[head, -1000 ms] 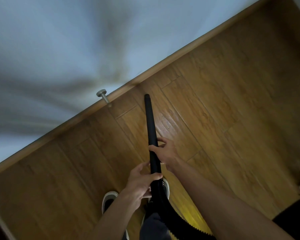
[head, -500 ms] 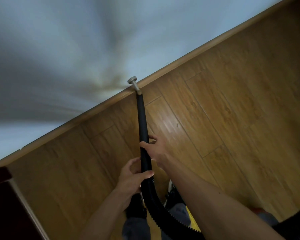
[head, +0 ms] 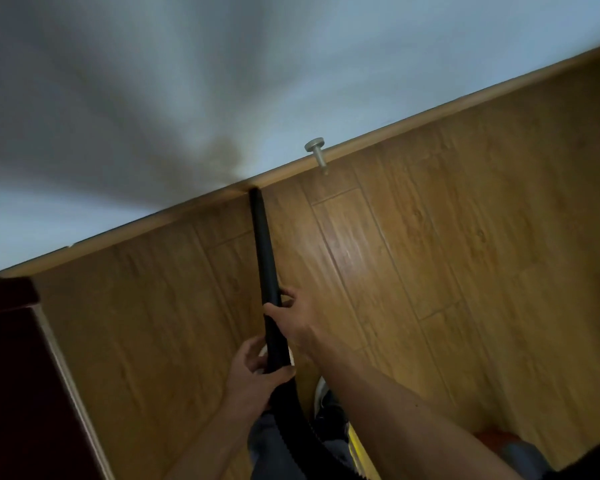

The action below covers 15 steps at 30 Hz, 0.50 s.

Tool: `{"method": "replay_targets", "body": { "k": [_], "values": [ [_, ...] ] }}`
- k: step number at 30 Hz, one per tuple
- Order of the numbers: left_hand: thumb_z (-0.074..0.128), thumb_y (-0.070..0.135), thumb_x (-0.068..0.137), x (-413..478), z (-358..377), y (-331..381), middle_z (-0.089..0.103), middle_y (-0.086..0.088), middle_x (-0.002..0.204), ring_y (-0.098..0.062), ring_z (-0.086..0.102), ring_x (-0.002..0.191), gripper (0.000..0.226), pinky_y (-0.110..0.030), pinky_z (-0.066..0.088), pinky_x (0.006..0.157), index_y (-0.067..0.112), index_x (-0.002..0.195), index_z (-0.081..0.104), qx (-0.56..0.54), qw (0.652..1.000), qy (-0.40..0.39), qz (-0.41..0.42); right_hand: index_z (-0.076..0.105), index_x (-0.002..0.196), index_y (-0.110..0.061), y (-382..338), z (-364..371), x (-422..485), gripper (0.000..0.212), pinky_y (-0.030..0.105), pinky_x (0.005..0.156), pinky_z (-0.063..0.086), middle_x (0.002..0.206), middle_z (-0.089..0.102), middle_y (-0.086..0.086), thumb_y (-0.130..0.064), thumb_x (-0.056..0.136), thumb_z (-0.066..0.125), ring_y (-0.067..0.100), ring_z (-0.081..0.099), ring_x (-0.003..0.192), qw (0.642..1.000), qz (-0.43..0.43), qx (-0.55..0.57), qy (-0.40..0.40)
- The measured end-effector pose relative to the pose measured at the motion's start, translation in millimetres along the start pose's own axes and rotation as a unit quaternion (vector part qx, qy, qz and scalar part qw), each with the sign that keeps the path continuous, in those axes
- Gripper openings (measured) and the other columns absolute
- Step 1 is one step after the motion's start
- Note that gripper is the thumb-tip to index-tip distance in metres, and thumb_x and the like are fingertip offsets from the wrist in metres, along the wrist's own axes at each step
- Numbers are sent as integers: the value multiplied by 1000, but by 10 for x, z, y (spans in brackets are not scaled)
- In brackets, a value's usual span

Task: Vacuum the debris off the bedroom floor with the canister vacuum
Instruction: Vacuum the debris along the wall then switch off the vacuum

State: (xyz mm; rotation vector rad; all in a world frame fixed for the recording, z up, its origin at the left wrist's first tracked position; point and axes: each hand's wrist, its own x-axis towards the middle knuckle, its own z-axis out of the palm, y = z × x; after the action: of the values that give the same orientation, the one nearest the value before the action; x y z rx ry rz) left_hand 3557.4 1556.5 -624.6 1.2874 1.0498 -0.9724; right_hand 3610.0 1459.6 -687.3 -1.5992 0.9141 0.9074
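While the left hand (head: 253,375) grips the wand (head: 262,244) low, the right hand (head: 297,317) grips it higher.

The person's left hand (head: 253,372) and right hand (head: 293,322) are bare, the left forearm (head: 215,441) and right forearm (head: 395,403) are bare too, the legs wear grey-blue trousers (head: 267,445), and one foot wears a dark shoe (head: 329,410) with a white rim.

Wand (head: 264,251) tip meets baseboard (head: 378,147) (doorstop (head: 316,151) right).
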Motion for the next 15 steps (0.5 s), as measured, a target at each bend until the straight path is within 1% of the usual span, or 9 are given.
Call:
{"method": "replay_targets", "body": {
  "k": [3, 4, 6, 8, 11, 13, 14, 15],
  "values": [
    [80, -6, 71, -73, -99, -100, 69, -5, 98, -24, 67, 91, 54, -47, 56, 81, 24, 108, 55, -25, 999, 20, -9, 58, 132, -15, 48, 174, -44, 52, 35, 77, 60, 105, 70, 8, -26, 83, 73, 24, 70, 90, 1000, -8, -21, -18],
    [81, -5, 70, -93, -116, -127, 69, -5, 99, -26, 67, 92, 56, -49, 56, 83, 23, 110, 55, -30, 999, 24, -12, 57, 132, -15, 69, 203, -60, 53, 35, 78, 60, 105, 70, 8, -25, 83, 73, 24, 70, 91, 1000, -7, -20, -20],
    [82, -6, 69, -127, -107, -173, 70, -7, 98, -28, 68, 92, 58, -52, 56, 85, 20, 114, 55, -39, 999, 27, -19, 58, 132, -16, 131, 197, -96, 53, 40, 80, 60, 103, 71, 8, -25, 82, 73, 24, 70, 91, 1000, -2, -12, -11],
    [80, -10, 68, -164, -32, -230, 71, -12, 96, -31, 68, 91, 58, -49, 56, 84, 14, 115, 57, -37, 999, 26, -23, 58, 131, -18, 198, 101, -158, 52, 44, 82, 60, 99, 71, 6, -25, 81, 73, 24, 71, 88, 1000, 8, -4, 1],
    [82, -9, 66, -259, 180, -308, 72, -15, 95, -30, 70, 89, 55, -39, 56, 73, 14, 112, 61, -12, 999, 6, -31, 57, 132, -18, 307, -181, -277, 50, 39, 80, 61, 98, 71, 6, -23, 84, 72, 23, 71, 88, 1000, 16, -1, 18],
    [81, -10, 67, -307, 351, -358, 72, -14, 92, -30, 70, 85, 52, -39, 56, 71, 18, 106, 61, 3, 999, -7, -41, 56, 133, -15, 414, -392, -344, 48, 37, 78, 60, 95, 68, 5, -19, 87, 70, 25, 70, 89, 999, 18, 0, 34],
    [80, -11, 67, -329, 444, -381, 72, -15, 91, -31, 70, 83, 51, -41, 57, 73, 18, 104, 61, 8, 999, -12, -47, 55, 134, -14, 469, -498, -373, 48, 35, 76, 60, 94, 68, 5, -18, 88, 70, 25, 70, 88, 999, 21, 1, 42],
    [79, -13, 68, -353, 539, -405, 71, -15, 91, -32, 70, 83, 50, -43, 57, 75, 19, 102, 60, 11, 998, -18, -54, 54, 135, -14, 526, -601, -396, 50, 31, 72, 59, 93, 68, 6, -18, 88, 70, 24, 70, 86, 998, 26, 0, 51]
  ]
}}
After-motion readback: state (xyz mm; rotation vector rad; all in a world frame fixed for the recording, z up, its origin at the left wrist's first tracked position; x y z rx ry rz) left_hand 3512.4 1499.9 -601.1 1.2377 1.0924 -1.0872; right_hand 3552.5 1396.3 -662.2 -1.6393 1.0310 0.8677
